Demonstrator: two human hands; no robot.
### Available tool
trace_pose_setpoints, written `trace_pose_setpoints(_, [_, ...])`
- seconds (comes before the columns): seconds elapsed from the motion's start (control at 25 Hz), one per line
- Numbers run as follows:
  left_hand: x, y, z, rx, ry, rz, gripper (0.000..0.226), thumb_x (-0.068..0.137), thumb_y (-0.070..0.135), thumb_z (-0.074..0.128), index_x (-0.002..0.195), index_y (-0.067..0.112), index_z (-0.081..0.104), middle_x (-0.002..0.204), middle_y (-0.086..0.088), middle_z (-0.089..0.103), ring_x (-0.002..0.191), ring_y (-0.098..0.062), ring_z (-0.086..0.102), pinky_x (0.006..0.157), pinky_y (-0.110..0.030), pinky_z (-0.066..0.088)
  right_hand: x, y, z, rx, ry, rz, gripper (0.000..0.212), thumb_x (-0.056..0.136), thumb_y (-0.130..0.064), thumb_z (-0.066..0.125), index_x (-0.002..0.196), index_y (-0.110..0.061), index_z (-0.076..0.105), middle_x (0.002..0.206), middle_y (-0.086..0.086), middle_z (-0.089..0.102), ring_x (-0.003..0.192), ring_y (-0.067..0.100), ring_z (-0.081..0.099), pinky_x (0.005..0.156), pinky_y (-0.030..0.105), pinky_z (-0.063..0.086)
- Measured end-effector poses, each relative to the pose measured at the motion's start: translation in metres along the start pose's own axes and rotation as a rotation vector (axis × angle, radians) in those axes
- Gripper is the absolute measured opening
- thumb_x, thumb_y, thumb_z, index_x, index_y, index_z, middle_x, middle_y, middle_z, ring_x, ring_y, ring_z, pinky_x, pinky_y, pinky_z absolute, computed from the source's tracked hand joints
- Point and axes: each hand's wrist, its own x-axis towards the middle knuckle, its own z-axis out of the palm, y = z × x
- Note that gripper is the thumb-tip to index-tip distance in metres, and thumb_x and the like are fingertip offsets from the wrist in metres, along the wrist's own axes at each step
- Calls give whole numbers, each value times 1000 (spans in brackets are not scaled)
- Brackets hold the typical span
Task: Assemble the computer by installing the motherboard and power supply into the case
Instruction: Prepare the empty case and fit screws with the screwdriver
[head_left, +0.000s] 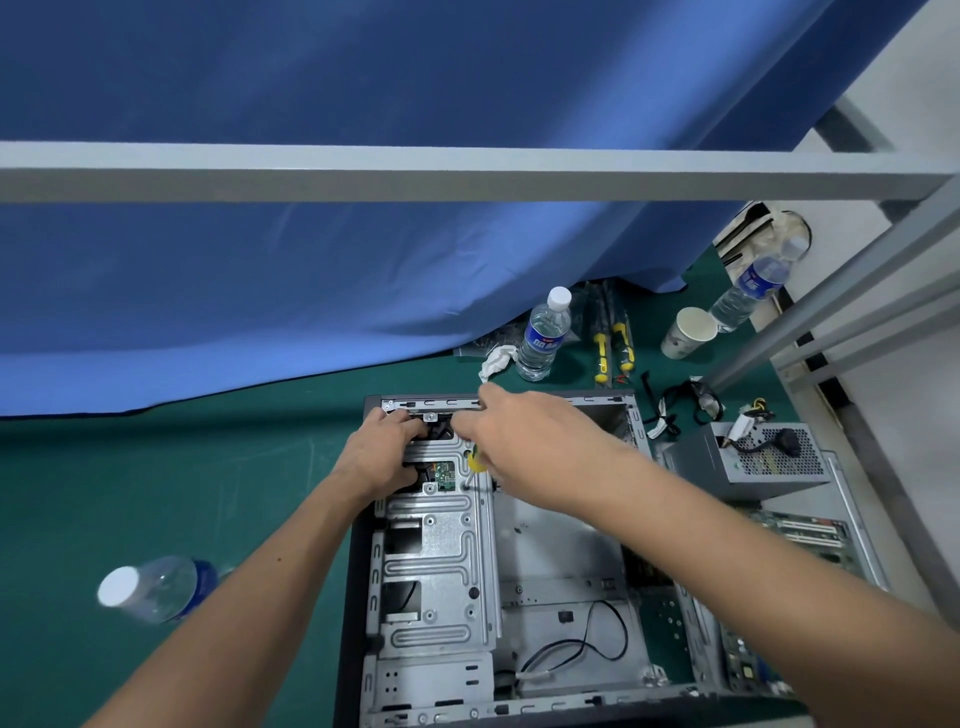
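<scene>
Open computer case (519, 561) lying on its side across the lower centre of the frame, on a green mat (208, 467). Inside at left, a grey metal drive cage (436, 561); at lower right inside, a thin black cable (576, 644) looping over the bare floor panel.

Left hand (384, 452) at the far end of the drive cage, just above centre — fingers curled down into an opening there, around something dark; cannot tell what it is or whether it is truly gripped. Right hand (524, 441) reaching across beside it, fingers bent toward the same spot, with a yellow screwdriver handle (475, 461) showing beneath the palm; held in that hand by the look of it, though the fingers hide most of it.

Power supply (753, 462) outside the case, at right of centre, sitting on a grey side panel with its wires (748, 421) trailing up. Motherboard (795, 535) also outside, at the right edge of the case, partly hidden behind the right forearm.

Toward the upper right: an upright water bottle (545, 332) with a crumpled tissue (496, 361) touching its base, two yellow-handled screwdrivers (613, 345) beside it, a paper cup (688, 332), a second bottle (753, 286) leaning behind the cup. A third bottle (156, 587) lying at lower left, blurred. Blue curtain (311, 260) filling the upper frame, crossed by a grey bar (415, 171).
</scene>
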Motion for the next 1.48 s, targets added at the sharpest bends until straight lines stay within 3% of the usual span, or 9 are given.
trace_pose_setpoints(0.2, [-2,1,0,-16,2,-5,54,78,23,68,130,26,55,116,5,51,95,-15,29,90,-41,48,0,2,9,74,0,168,40,102,-50,37,116,-16,51,110,11,59,94,35,63,65,35,35])
trace_pose_setpoints(0.32, [-1,2,-2,-14,3,-6,53,78,22,67,130,28,55,108,8,47,94,-15,29,89,-39,48,-4,11,-2,261,-167,20,31,94,-26,59,123,-26,45,114,6,41,84,34,59,68,40,47])
trace_pose_setpoints(0.44, [-1,3,-2,-10,0,-6,53,78,23,67,130,26,54,104,9,44,94,-15,28,88,-40,48,-4,3,-2,95,-16,-38,10,96,-26,56,104,-22,52,100,8,55,86,33,61,62,35,37])
trace_pose_setpoints(0.64, [-2,2,0,-22,0,-6,54,78,22,68,131,25,54,114,7,50,95,-15,29,88,-41,48,1,-6,12,26,49,174,43,101,-52,38,112,-15,55,105,12,63,91,35,63,65,36,31])
trace_pose_setpoints(0.84, [-1,3,-2,-20,12,-1,47,77,22,68,123,24,57,100,10,41,93,-15,29,85,-38,48,-3,4,1,133,-75,-53,27,91,-11,54,116,-22,51,103,7,46,82,32,60,62,36,39])
trace_pose_setpoints(1.08, [0,0,1,13,-16,0,54,80,25,68,132,25,53,120,5,51,96,-14,28,92,-40,48,-3,-5,13,16,38,178,41,101,-51,40,111,-15,55,107,11,63,92,33,64,64,34,33])
trace_pose_setpoints(1.28, [2,0,-1,15,-6,-1,53,79,25,68,130,25,53,119,5,50,95,-14,27,90,-41,48,-10,6,3,117,-58,-12,29,89,-6,55,114,-20,47,102,6,40,77,35,60,59,38,39])
trace_pose_setpoints(1.36, [1,0,1,20,-13,-2,53,80,25,68,131,25,53,119,5,50,96,-14,27,90,-41,48,-10,-6,9,-3,47,26,10,99,-18,47,108,-17,51,99,8,54,82,34,64,59,35,33])
trace_pose_setpoints(1.48, [0,1,2,22,-16,2,56,80,25,68,133,25,52,120,5,51,97,-14,28,92,-41,47,-5,-10,16,-40,80,195,38,103,-51,34,103,-17,51,102,8,66,91,31,66,63,34,33])
